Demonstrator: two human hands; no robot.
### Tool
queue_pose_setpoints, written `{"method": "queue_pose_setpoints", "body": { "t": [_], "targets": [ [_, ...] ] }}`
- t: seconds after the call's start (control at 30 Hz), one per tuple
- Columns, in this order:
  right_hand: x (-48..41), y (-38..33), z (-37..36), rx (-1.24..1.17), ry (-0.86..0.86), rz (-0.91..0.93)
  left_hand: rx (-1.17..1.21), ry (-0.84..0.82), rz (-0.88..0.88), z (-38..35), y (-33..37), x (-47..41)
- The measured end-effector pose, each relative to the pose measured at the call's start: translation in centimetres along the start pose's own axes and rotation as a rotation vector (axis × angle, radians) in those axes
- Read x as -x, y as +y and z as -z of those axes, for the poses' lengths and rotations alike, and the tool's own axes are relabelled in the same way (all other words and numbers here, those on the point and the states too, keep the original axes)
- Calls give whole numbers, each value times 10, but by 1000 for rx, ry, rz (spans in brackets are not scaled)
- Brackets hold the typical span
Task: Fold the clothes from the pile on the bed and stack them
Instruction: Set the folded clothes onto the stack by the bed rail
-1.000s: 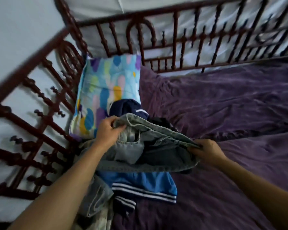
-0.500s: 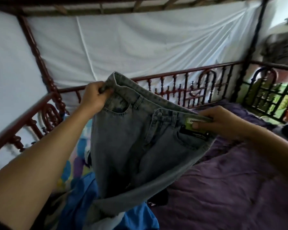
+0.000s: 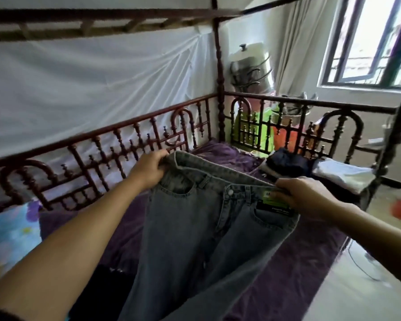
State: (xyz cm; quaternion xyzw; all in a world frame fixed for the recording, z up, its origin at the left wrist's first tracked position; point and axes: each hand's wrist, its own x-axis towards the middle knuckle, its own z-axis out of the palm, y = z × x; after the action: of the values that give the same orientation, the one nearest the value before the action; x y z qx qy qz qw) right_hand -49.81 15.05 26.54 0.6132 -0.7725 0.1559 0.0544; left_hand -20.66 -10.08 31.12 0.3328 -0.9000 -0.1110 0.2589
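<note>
A pair of grey-blue jeans [image 3: 195, 232] hangs spread open in the air above the purple bedsheet [image 3: 287, 269]. My left hand [image 3: 149, 167] grips the left end of the waistband. My right hand [image 3: 303, 195] grips the right end, over a green and black tag [image 3: 274, 206]. The legs drop down out of the frame's bottom edge. At the bed's far right corner lies a stack of folded clothes [image 3: 294, 165], dark on top, with a white folded piece [image 3: 343, 176] beside it. Most of the pile is out of view; a dark garment [image 3: 107, 293] shows under my left forearm.
A dark red wooden railing [image 3: 116, 149] runs along the far side and foot of the bed, with a post [image 3: 219, 89] at the corner. A colourful pillow [image 3: 9, 232] lies at the left. White netting hangs behind the rail. A window [image 3: 368, 42] is at upper right.
Both hands lifted the jeans off the pile and spread them by the waistband. My view has turned right, from the pillow end towards the foot of the bed and the stack.
</note>
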Motion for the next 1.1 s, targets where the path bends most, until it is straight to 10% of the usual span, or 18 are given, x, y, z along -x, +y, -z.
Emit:
{"method": "queue_pose_setpoints", "body": {
  "t": [0.37, 1.1],
  "targets": [
    [27, 186, -96, 196, -233, -221, -307, -315, 9, -217, 92, -80],
    [-124, 449, -261, 131, -406, -508, 41, -370, 319, -505, 106, -302]
  ]
}}
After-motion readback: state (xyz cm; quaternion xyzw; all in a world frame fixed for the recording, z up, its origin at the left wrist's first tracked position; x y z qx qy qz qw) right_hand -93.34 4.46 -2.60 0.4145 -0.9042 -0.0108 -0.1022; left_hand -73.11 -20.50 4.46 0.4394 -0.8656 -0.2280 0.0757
